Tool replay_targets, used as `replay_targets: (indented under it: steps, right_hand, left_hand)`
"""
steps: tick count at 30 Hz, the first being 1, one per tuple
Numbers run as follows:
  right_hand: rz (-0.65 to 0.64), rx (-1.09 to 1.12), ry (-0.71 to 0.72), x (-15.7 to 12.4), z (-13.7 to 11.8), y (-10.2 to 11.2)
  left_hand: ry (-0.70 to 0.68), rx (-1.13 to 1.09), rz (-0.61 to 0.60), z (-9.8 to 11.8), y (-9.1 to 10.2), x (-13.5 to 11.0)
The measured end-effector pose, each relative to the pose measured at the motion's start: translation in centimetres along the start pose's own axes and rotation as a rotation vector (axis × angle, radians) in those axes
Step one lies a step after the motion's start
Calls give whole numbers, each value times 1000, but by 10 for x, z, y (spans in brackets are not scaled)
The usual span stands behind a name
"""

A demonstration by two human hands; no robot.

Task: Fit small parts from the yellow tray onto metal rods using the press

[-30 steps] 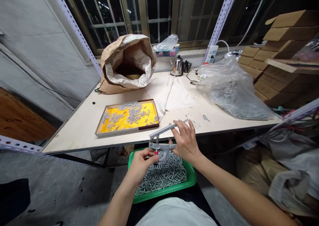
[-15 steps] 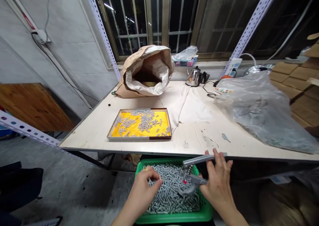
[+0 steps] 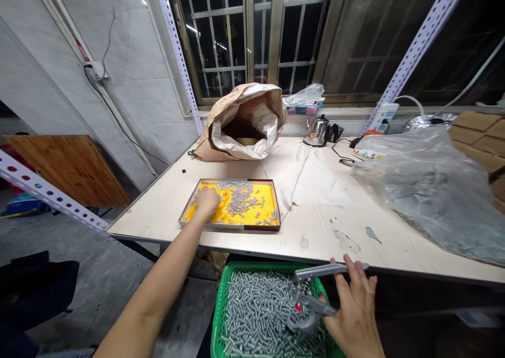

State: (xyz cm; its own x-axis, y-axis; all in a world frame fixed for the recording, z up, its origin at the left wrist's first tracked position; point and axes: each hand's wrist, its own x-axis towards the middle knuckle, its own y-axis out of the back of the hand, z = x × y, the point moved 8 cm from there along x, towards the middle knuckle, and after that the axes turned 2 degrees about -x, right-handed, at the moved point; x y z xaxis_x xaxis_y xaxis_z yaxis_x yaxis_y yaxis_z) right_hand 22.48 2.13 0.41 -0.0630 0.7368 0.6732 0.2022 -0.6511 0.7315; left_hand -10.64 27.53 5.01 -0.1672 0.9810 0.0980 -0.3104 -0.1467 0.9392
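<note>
My right hand (image 3: 355, 313) grips a grey metal hand press (image 3: 315, 295) with a spring and a red dot, held above the right side of a green basket (image 3: 221, 316) full of small silvery metal pieces. My left hand (image 3: 207, 201) reaches forward into a shallow tray (image 3: 231, 226) with a yellow lining on the pale table. Its fingers curl down among the small silvery parts (image 3: 240, 200) scattered there. What they hold, if anything, is hidden.
On the table (image 3: 158, 211) stand an open brown paper sack (image 3: 244, 121), a white cloth (image 3: 311, 179), a large clear plastic bag of parts (image 3: 430, 184), a kettle (image 3: 319, 131) and a power strip (image 3: 381, 117). Cardboard boxes (image 3: 481, 137) sit at the right.
My left hand left the green basket and stretched forward into the yellow tray. The right hand with the press stayed over the basket. The view tilted up slightly.
</note>
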Motion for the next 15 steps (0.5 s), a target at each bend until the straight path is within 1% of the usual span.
replay_targets:
  steps: [2,4,6,8,10,12,15]
  right_hand:
    - [5,-4,5,0,1,-2]
    - [14,-5,8,0,3,-3]
    - [21,9,12,-2,5,-4]
    - [23,31,28,-3,5,-6]
    - [19,44,43,-6,5,-11]
    - [6,49,46,-7,3,-17]
    - [-20,44,59,-8,-1,-25]
  left_hand:
    - [5,0,-26,6,-10,-2]
    - [4,-6,-35,5,-12,-2]
    - [32,2,-9,-7,-4,2]
    - [81,18,17,-25,6,12]
    - [108,20,10,-40,13,23]
    - [111,5,-21,-47,11,32]
    - [115,-40,-62,-45,0,40]
